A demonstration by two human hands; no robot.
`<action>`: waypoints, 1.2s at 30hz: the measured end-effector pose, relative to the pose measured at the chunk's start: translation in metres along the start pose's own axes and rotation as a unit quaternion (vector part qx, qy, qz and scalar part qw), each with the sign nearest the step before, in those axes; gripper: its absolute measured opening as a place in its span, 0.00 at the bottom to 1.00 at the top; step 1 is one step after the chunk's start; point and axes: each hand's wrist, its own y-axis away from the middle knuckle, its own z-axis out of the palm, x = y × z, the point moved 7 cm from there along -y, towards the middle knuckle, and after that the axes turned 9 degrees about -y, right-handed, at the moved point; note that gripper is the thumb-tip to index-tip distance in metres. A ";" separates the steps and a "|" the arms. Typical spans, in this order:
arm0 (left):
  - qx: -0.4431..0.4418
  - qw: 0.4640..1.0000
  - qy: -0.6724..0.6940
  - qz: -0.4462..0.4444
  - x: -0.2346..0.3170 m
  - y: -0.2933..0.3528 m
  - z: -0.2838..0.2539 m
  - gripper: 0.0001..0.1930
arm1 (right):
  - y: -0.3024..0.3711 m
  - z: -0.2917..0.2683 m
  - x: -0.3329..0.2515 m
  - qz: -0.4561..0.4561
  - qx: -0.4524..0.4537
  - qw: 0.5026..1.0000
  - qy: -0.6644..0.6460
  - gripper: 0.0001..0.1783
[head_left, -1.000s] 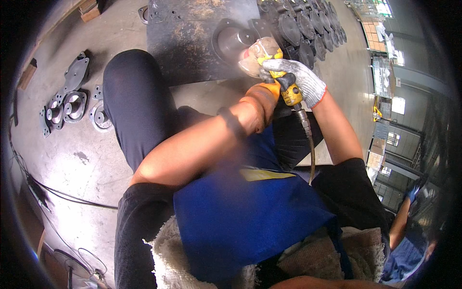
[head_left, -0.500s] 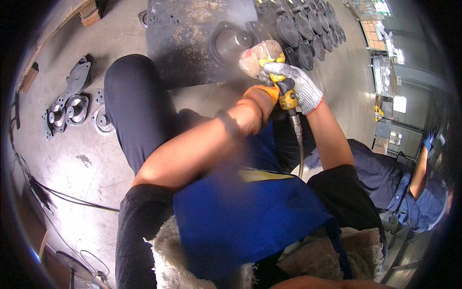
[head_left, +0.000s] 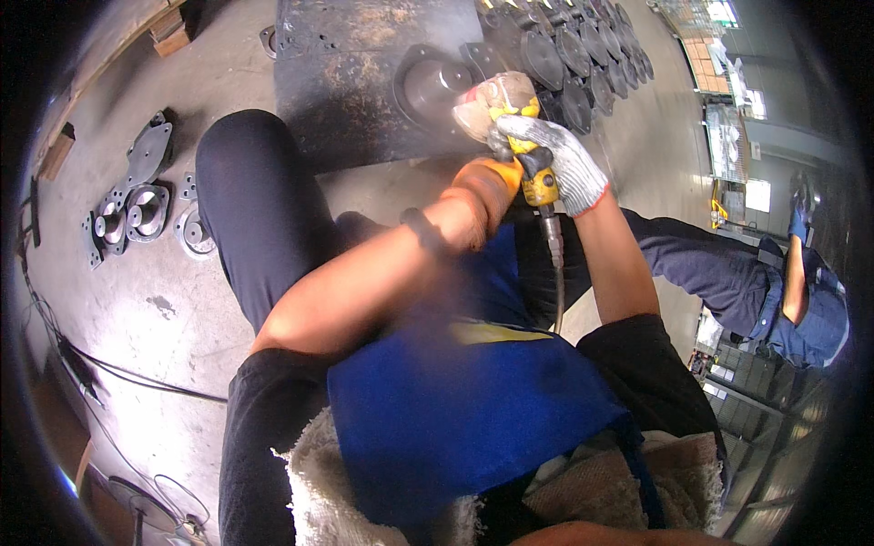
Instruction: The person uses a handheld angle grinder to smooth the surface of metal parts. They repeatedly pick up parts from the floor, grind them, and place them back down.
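1. The grinder [head_left: 539, 182] is held out at the near right corner of the table [head_left: 346, 109], its pale-covered head turned to the part [head_left: 421, 86]; whether contact is made cannot be told.
2. Here, the right hand [head_left: 559, 159], white-gloved, is wrapped snugly round the grinder's yellow body.
3. The left hand [head_left: 487, 188], orange-gloved, is closed against the grinder's side, its fingertips mostly hidden from view.
4. And the part: laid on the table by the right edge, its round hub raised from a wide flange, a faint haze seen around it.
5. From the grinder the hose [head_left: 558, 273] is hung down, on the near side of the table.
6. Just right of the table, dark flanges [head_left: 564, 55] are lined up in rows.
7. Left of the table, castings [head_left: 146, 211] are set out on the floor.
8. Containers: far right of the table a mesh cage [head_left: 726, 136] is glimpsed, with pale contents too small to be identified.
9. Right of the table, nearer than the cage, a co-worker [head_left: 710, 264] in dark clothes is seen.
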 end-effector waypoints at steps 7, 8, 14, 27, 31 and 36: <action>-0.060 0.997 -0.039 -0.012 -0.003 0.004 -0.010 0.12 | 0.006 0.013 -0.007 0.015 -0.007 0.998 -0.063 0.15; -0.120 0.991 -0.058 -0.009 -0.002 0.001 -0.008 0.11 | 0.004 0.011 -0.008 0.002 -0.015 0.999 -0.046 0.15; -0.031 0.999 -0.011 -0.013 0.000 0.003 -0.004 0.11 | 0.005 0.005 0.003 0.097 0.017 0.989 -0.107 0.14; 0.040 0.998 -0.012 0.056 0.028 0.031 -0.028 0.10 | 0.032 0.008 0.012 0.018 0.041 0.983 -0.179 0.14; -0.070 0.940 0.320 -0.090 0.026 0.031 -0.044 0.19 | 0.061 -0.003 -0.016 -0.038 0.032 0.977 -0.208 0.20; 0.032 0.990 -0.008 -0.135 -0.063 0.023 -0.040 0.21 | 0.057 -0.056 -0.024 -0.118 0.050 0.934 -0.334 0.25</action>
